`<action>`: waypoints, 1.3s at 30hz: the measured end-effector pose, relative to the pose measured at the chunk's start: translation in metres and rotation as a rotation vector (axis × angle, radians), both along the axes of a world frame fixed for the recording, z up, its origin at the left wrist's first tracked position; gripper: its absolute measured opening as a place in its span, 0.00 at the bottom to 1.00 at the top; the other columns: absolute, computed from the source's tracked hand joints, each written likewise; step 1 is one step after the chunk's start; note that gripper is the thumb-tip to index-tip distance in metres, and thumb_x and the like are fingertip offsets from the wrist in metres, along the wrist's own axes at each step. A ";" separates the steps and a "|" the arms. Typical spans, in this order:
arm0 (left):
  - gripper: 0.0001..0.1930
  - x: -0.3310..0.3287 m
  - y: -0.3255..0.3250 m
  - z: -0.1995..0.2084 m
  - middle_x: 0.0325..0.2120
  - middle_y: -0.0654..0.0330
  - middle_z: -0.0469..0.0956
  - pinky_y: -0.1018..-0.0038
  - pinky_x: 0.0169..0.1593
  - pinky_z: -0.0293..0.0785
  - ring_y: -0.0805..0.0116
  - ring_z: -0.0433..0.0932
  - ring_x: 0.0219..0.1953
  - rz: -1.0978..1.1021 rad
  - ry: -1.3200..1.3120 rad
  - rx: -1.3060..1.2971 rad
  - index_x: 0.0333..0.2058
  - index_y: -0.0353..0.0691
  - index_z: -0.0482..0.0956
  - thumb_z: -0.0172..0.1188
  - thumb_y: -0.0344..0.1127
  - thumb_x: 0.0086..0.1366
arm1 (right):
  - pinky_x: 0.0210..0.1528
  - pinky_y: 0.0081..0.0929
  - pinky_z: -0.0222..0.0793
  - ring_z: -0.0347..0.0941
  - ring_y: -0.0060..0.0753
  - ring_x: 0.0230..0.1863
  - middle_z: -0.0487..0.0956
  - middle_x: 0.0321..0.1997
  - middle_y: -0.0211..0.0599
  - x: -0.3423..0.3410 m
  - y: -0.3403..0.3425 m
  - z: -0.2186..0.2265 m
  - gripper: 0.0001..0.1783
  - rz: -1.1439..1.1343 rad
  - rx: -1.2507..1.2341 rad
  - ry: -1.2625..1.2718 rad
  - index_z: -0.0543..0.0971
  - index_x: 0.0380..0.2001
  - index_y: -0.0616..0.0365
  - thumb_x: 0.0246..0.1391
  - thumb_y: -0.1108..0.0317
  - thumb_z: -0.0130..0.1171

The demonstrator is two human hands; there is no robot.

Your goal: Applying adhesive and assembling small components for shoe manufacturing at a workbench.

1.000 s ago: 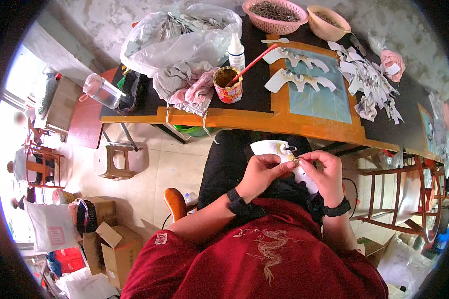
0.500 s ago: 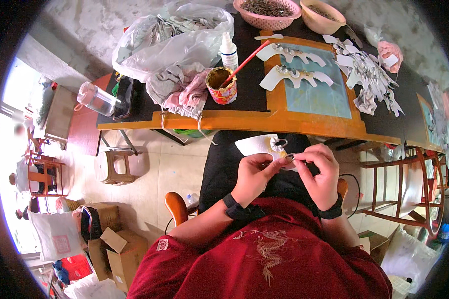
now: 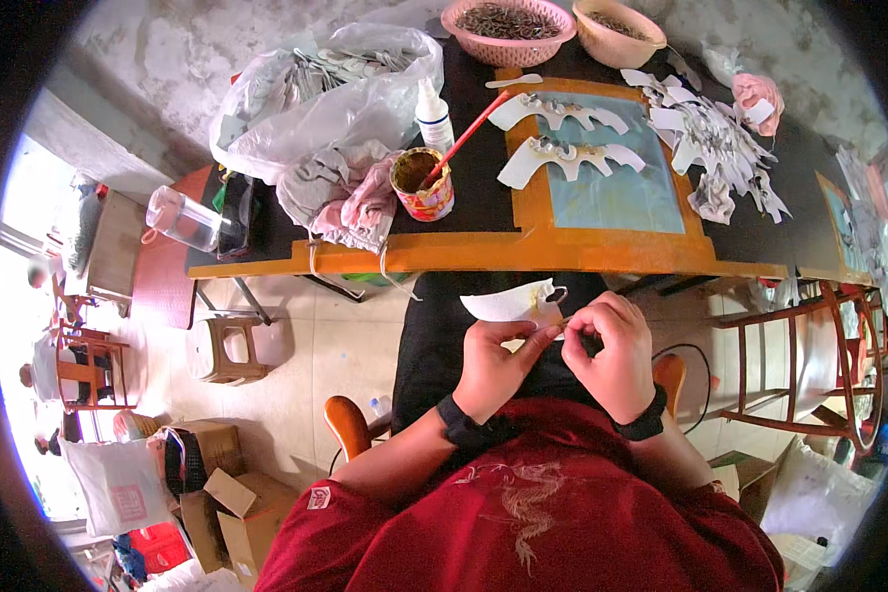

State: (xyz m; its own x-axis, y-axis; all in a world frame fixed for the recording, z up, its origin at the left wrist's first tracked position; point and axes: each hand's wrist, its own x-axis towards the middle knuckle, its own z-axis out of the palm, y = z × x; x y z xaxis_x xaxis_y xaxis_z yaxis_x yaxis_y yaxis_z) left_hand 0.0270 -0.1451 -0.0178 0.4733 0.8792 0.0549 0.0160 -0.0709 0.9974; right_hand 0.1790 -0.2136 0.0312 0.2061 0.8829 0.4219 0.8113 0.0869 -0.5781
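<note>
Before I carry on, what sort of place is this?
Probably a small hand-assembly workshop: many white cut-out pieces lie piled on a black worktable, a pink plastic basket of small dark parts stands at its back, and the left hand holds a similar white piece.

white piece (image 3: 498, 305), perhaps yellow-smeared | red shirt (image 3: 414, 513), pale dragon (image 3: 535, 481) | pink basket (image 3: 513, 51)

Left of the glossy can (image 3: 427, 204) we see matt, crumpled cloth (image 3: 316, 192); behind-left of it, a shiny plastic bag (image 3: 266, 123); nearer us, a matt, paper-like white piece (image 3: 506, 305).
</note>
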 end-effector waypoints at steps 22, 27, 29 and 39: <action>0.07 -0.007 -0.005 0.015 0.28 0.62 0.83 0.81 0.31 0.72 0.79 0.77 0.27 0.091 -0.085 -0.155 0.35 0.29 0.84 0.66 0.28 0.64 | 0.28 0.17 0.64 0.71 0.17 0.26 0.78 0.29 0.32 -0.013 -0.005 0.005 0.05 0.026 -0.077 0.762 0.82 0.34 0.63 0.56 0.72 0.65; 0.05 -0.005 -0.004 0.022 0.32 0.58 0.81 0.80 0.33 0.76 0.75 0.79 0.30 0.136 -0.121 0.048 0.38 0.31 0.84 0.62 0.22 0.64 | 0.31 0.14 0.65 0.72 0.13 0.30 0.80 0.30 0.30 -0.016 -0.004 0.006 0.07 0.044 -0.082 0.917 0.82 0.35 0.65 0.59 0.70 0.64; 0.06 -0.004 -0.004 0.023 0.35 0.56 0.80 0.78 0.34 0.78 0.72 0.79 0.31 0.128 -0.157 0.134 0.40 0.30 0.82 0.61 0.21 0.64 | 0.31 0.14 0.65 0.72 0.12 0.30 0.80 0.30 0.29 -0.018 -0.004 0.006 0.08 0.035 -0.114 1.014 0.82 0.35 0.66 0.59 0.70 0.64; 0.12 -0.006 0.001 0.022 0.38 0.57 0.78 0.73 0.45 0.75 0.65 0.78 0.40 0.099 -0.102 0.365 0.39 0.37 0.84 0.65 0.19 0.55 | 0.24 0.14 0.54 0.61 0.11 0.21 0.72 0.22 0.20 -0.013 -0.001 0.000 0.08 0.071 -0.314 1.694 0.81 0.30 0.58 0.59 0.65 0.64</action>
